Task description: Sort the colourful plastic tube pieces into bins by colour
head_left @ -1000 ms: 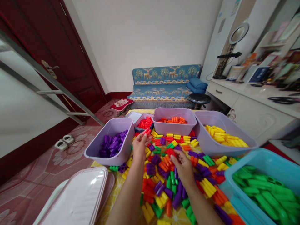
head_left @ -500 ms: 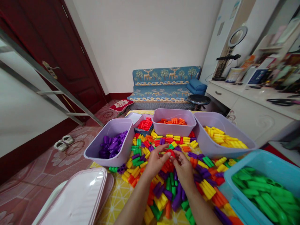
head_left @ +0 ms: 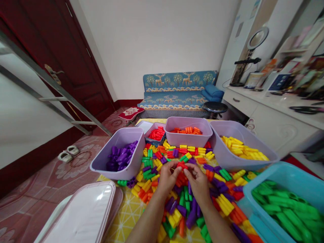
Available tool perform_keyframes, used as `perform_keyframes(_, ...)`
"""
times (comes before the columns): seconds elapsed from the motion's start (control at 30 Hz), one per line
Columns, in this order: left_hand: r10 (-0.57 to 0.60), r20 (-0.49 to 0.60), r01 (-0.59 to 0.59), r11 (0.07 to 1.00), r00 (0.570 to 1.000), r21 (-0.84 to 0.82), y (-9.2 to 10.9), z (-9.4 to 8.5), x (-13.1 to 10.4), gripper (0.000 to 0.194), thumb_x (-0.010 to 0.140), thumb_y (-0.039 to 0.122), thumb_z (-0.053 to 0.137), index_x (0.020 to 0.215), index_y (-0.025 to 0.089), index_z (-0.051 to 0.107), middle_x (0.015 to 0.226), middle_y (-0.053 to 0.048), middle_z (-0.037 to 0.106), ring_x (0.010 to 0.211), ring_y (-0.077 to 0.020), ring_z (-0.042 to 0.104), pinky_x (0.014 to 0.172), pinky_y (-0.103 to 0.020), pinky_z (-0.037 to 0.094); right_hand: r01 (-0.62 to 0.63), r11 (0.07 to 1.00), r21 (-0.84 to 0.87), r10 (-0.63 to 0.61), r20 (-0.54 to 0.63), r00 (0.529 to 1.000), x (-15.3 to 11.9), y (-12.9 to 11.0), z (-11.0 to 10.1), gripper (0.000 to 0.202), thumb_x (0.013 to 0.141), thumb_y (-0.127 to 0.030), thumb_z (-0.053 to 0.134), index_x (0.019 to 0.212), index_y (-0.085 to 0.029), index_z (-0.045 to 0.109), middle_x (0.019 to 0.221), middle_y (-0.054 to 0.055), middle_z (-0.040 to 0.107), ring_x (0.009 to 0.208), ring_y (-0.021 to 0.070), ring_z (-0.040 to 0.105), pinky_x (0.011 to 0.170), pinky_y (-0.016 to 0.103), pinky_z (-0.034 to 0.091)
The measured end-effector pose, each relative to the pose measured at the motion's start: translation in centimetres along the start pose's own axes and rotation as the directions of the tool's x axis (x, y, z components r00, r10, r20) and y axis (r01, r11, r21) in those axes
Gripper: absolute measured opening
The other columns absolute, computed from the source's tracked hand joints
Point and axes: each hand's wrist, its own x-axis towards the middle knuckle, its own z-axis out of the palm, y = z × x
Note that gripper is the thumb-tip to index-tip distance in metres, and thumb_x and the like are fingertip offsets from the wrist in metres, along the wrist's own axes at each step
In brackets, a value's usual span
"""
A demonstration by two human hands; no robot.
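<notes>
Between my two hands, over the middle of the table, are red plastic tube pieces (head_left: 181, 165). My left hand (head_left: 167, 176) grips them from the left with thumb and fingers closed. From the right, the fingertips of my right hand (head_left: 197, 179) pinch the same red pieces. Fingers partly cover them, so I cannot tell how they are joined. Below and around the hands lies a loose spread of plastic tubes in green, yellow, purple, orange and red, many in joined rows. A yellow-and-green piece (head_left: 186, 157) lies just beyond my fingertips.
Around the spread stand a bin of purple tubes (head_left: 116, 173), a small box of red ones (head_left: 149, 139), a bin of orange ones (head_left: 188, 139), a bin of yellow ones (head_left: 235, 165) and a turquoise bin of green ones (head_left: 255, 202). Stacked lids (head_left: 81, 212) lie front left.
My left fingers have drawn in around the red pieces, and both hands now sit closer together on them. The bins and the loose tubes look unchanged.
</notes>
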Motion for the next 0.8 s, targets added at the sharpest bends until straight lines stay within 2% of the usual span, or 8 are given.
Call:
perform_keyframes(0.13,0.01,0.026,-0.01,1.0,1.0,-0.011,0.4,0.0,0.0,0.027,0.084,0.036,0.056,0.092,0.013,0.067,0.083,-0.005,0.069,0.074,-0.016,0.061,0.067,-0.023,0.046,-0.01,1.0,0.007,0.01,0.006,1.0,-0.1,-0.9,0.1,0.032,0.077,-0.045,0.063,0.095,-0.018,0.063,0.09,0.008,0.07,0.08,0.0226,0.066,0.071,0.033,0.052)
perform_keyframes(0.23,0.012,0.017,-0.011,0.998,1.0,-0.061,0.6,0.0,0.0,0.026,0.084,0.037,0.056,0.09,0.014,0.067,0.082,-0.004,0.068,0.073,-0.0152,0.06,0.068,-0.023,0.046,-0.036,0.999,-0.017,0.036,-0.004,0.999,-0.2,-1.5,0.1,0.037,0.078,-0.051,0.059,0.095,-0.018,0.065,0.086,0.007,0.07,0.071,0.0208,0.064,0.065,0.031,0.052)
perform_keyframes(0.4,-0.079,-0.105,0.051,0.968,0.991,-0.247,0.7,0.0,0.2,0.028,0.08,0.039,0.062,0.089,0.013,0.065,0.075,-0.002,0.067,0.065,-0.0123,0.059,0.062,-0.022,0.046,-0.045,0.998,-0.053,0.043,-0.026,0.999,-0.3,-1.4,0.2,0.04,0.079,-0.053,0.057,0.094,-0.017,0.065,0.073,0.005,0.068,0.063,0.0197,0.062,0.059,0.029,0.05)
perform_keyframes(0.6,-0.191,-0.309,0.052,0.912,0.932,-0.407,1.2,-1.9,1.7,0.032,0.067,0.034,0.075,0.089,0.012,0.066,0.074,-0.003,0.069,0.064,-0.0136,0.064,0.063,-0.024,0.051,-0.018,0.998,-0.061,0.017,-0.016,1.0,-0.3,-0.9,0.2,0.04,0.079,-0.053,0.056,0.093,-0.017,0.066,0.073,0.006,0.068,0.064,0.0197,0.062,0.059,0.029,0.049)
perform_keyframes(0.7,-0.267,-0.342,0.032,0.827,0.901,-0.562,1.4,-3.4,3.2,0.028,0.066,0.026,0.076,0.089,0.011,0.067,0.079,-0.005,0.071,0.069,-0.0139,0.067,0.069,-0.026,0.053,-0.016,0.997,-0.07,0.017,0.014,1.0,-0.2,-0.9,0.1,0.039,0.079,-0.052,0.057,0.093,-0.017,0.066,0.075,0.006,0.068,0.066,0.0201,0.063,0.059,0.029,0.05)
perform_keyframes(0.8,-0.378,-0.346,0.033,0.715,0.859,-0.698,1.6,-4.7,5.4,0.015,0.069,0.012,0.072,0.083,0.01,0.066,0.078,-0.007,0.071,0.074,-0.0154,0.069,0.078,-0.03,0.054,-0.007,0.998,-0.067,0.007,0.009,1.0,-0.2,-1.1,0.2,0.039,0.079,-0.052,0.056,0.093,-0.017,0.066,0.074,0.006,0.068,0.065,0.0199,0.063,0.059,0.029,0.05)
